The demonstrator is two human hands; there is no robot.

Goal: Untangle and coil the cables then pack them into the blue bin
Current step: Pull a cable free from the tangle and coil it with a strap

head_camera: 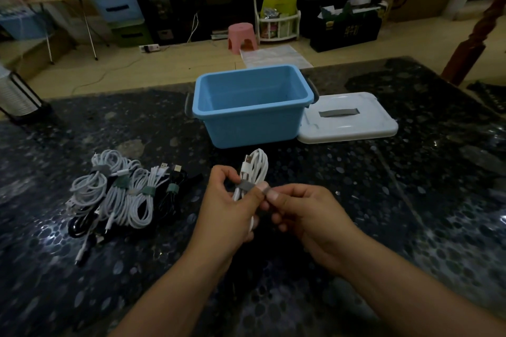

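- The left hand (232, 200) grips a coiled white cable (253, 172) at mid-length, fingers curled round the bundle; it is held above the table (410, 200), just in front of the bin (252, 107).
- The right hand (298, 208) pinches the free end of a grey strap (247, 186) that wraps the coil, thumb and forefinger closed on it.
- Step in hand, as judged: fastening the strap. The person should pull the end snug across the coil, press it flat onto itself, and keep the left grip firm so the loops do not splay.
- The strap should sit at the middle of the coil; off-centre, the loops would likely fan out.
- The connector near the top of the coil should stay tucked against the loops.
- The cable is smooth, round and flexible; its loops lie long and narrow.
- The strap appears to be a soft, matt fabric band.
- The bin is blue rigid plastic, rectangular with rounded corners and dark side handles; it holds no cables.
- A white lid (347, 120) with a grey handle lies flat, touching the bin on its right.
- A pile (123, 194) of strapped coils, white and black, lies on the table to the left.
- The table is dark, glossy and speckled.
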